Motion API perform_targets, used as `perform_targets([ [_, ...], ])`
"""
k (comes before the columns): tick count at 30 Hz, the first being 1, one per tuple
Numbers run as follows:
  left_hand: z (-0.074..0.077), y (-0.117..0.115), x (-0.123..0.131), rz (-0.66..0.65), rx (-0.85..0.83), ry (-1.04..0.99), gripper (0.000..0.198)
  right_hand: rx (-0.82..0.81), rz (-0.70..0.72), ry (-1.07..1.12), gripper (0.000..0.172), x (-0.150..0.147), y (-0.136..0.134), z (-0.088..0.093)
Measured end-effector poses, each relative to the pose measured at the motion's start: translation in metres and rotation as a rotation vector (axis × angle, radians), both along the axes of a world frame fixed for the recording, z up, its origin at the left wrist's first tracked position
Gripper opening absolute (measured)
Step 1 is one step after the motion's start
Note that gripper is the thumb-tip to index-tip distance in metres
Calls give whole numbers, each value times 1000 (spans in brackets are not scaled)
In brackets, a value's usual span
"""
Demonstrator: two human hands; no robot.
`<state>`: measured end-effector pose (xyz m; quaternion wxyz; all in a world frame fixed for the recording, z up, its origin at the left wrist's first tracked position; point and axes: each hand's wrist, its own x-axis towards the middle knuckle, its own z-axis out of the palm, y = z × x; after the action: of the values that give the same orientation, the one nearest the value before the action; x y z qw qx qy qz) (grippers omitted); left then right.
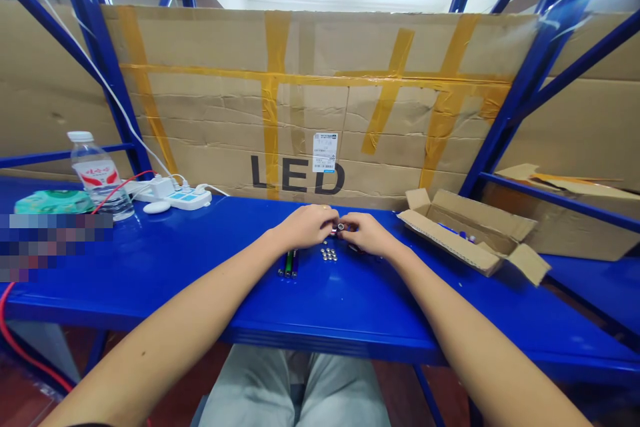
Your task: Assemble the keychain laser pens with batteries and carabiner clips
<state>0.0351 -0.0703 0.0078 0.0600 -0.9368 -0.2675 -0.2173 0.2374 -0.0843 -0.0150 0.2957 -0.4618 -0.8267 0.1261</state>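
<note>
Though adjacent, both grips [311,224] [369,233] well inside front table edge [330,336].

The blue surface [190,253] carries slim tubes [289,263], small silvery pieces [329,254], an open carton [485,215], a power strip [193,199] and a bottle [103,177].

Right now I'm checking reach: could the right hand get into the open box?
Likely yes: the box stands nearby, top open, nothing tall between, though the right hand is busy at a small tube.
</note>
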Motion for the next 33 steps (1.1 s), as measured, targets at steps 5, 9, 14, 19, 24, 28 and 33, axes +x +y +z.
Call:
perform_targets([
  [5, -1, 3, -5, 159, -74, 174, 22, 25, 2, -58, 21, 2, 0, 2],
  [9, -6, 4, -6, 201, -145, 294, 23, 36, -5, -95, 20, 0, -3, 4],
  [14, -4, 1, -3, 217, -84, 170, 24, 65, 7, -126, 19, -1, -4, 5],
  [19, -2, -5, 6, 70, -125, -93, 20, 144, 36, -138, 15, -2, -5, 5],
  [24, -2, -9, 8, -19, -104, -293, 14, 59, -23, -36, 16, -3, -8, 7],
  [28, 0, -16, 10, -151, 2, -457, 28, 37, -46, 33, 18, -4, -5, 6],
  [33, -4, -19, 17, -256, -22, -430, 42, 44, -11, 97, 14, -5, -4, 6],
])
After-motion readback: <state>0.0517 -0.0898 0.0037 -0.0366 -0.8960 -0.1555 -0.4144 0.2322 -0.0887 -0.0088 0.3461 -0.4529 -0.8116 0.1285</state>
